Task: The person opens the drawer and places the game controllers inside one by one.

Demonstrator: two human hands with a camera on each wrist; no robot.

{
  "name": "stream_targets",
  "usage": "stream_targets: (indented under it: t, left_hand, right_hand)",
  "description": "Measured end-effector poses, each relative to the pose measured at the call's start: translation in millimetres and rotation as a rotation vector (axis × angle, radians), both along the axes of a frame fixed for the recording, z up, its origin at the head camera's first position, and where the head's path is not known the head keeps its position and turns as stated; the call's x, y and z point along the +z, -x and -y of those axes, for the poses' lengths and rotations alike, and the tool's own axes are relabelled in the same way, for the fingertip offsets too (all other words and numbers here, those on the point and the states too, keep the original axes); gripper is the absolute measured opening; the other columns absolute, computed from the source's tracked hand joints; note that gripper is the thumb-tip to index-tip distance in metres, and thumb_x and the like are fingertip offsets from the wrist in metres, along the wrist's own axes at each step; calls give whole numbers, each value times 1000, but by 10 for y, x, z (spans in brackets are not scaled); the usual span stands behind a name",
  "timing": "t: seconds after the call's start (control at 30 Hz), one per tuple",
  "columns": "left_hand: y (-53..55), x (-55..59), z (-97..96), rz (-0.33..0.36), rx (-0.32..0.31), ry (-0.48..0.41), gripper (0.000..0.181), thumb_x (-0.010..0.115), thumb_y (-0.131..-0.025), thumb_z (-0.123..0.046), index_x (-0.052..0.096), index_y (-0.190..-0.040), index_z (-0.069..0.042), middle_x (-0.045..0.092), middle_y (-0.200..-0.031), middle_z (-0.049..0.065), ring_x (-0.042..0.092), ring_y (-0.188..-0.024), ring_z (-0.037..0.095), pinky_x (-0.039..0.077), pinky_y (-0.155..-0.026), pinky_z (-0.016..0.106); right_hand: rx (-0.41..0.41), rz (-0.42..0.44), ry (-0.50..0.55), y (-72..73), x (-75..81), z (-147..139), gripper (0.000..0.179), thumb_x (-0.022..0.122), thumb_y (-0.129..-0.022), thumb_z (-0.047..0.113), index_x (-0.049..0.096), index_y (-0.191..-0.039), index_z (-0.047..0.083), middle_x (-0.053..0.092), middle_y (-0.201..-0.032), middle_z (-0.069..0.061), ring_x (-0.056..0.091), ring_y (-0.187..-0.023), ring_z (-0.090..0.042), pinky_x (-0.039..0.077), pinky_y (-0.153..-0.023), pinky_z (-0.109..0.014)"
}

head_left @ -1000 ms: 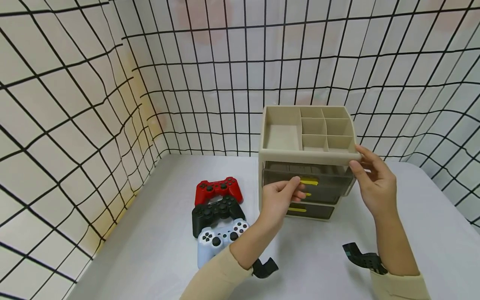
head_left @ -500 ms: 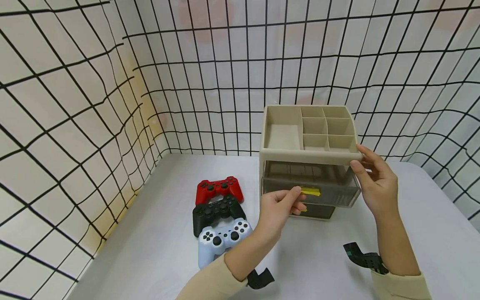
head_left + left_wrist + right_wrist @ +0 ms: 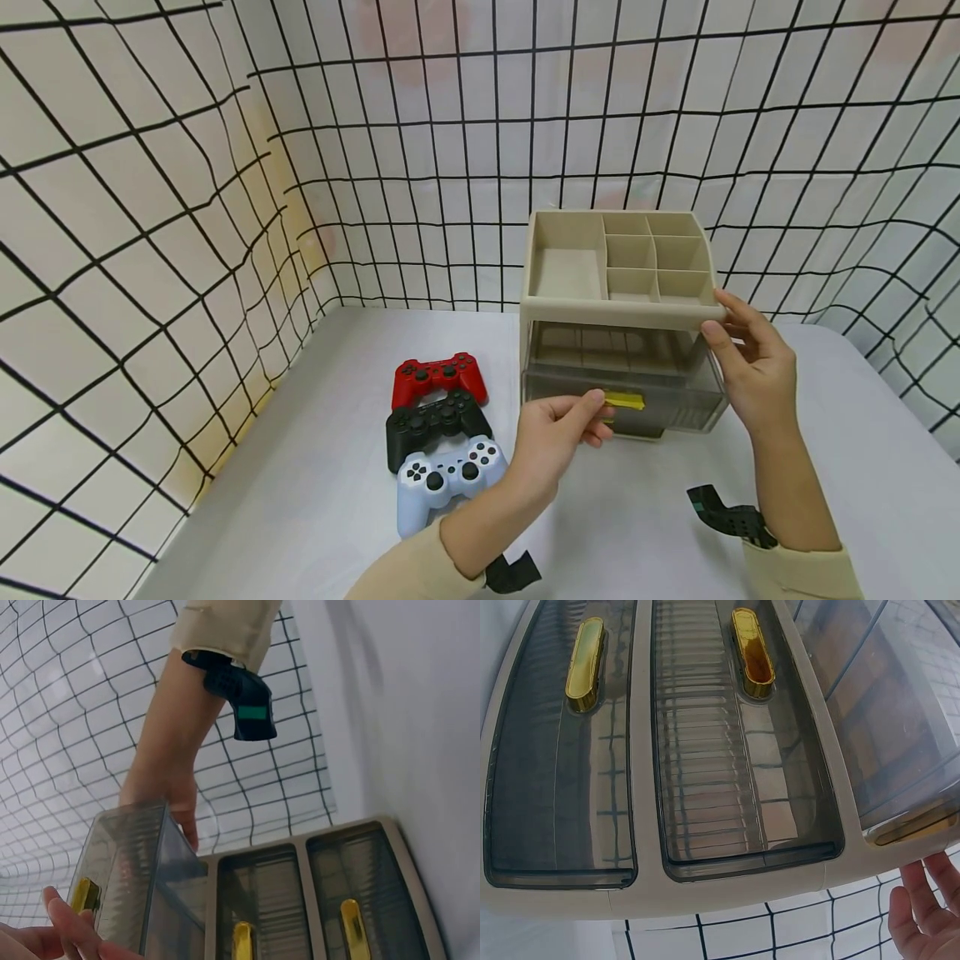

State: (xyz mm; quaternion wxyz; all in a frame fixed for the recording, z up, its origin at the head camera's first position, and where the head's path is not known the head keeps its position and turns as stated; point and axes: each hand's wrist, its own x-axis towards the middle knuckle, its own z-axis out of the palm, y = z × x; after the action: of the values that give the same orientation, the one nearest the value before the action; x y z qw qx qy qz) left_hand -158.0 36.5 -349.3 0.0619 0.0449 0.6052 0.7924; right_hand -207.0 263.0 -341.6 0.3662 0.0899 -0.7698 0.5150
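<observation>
A beige desktop drawer organizer (image 3: 577, 312) with an open compartment top stands at the center right. Its smoky clear top drawer (image 3: 678, 404) juts out toward me, with bare space visible inside. At that drawer's front, my left hand (image 3: 555, 429) pinches the yellow handle (image 3: 628, 401) between thumb and fingers. My right hand (image 3: 753, 367) grips the organizer's upper right front corner, thumb in front and fingers along the side. In the left wrist view, two lower drawers (image 3: 266, 892) sit flush in the frame, each with a shiny gold handle (image 3: 352, 928).
Left of the organizer, a red game controller (image 3: 442, 375), a black one (image 3: 420, 429) and a light blue one (image 3: 446, 475) lie in a column on the white table (image 3: 330, 467). Black wire mesh (image 3: 420, 200) walls the back and sides.
My left hand has moved toward me and down, drawing the top drawer out from nearly closed to well extended. The right hand stays on the organizer's corner. The controllers have not moved.
</observation>
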Motion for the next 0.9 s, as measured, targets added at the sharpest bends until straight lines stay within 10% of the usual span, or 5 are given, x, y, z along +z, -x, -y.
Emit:
stream_targets:
  t: [0.9]
  left_hand:
    - [-299, -31, 43, -7, -57, -10, 25, 68, -92, -15, 73, -89, 9, 70, -72, 20, 60, -55, 8, 55, -66, 25]
  right_hand:
    - [-13, 26, 20, 11, 4, 1, 40, 61, -96, 5, 58, -136, 10, 60, -111, 16, 57, -101, -6, 44, -80, -10]
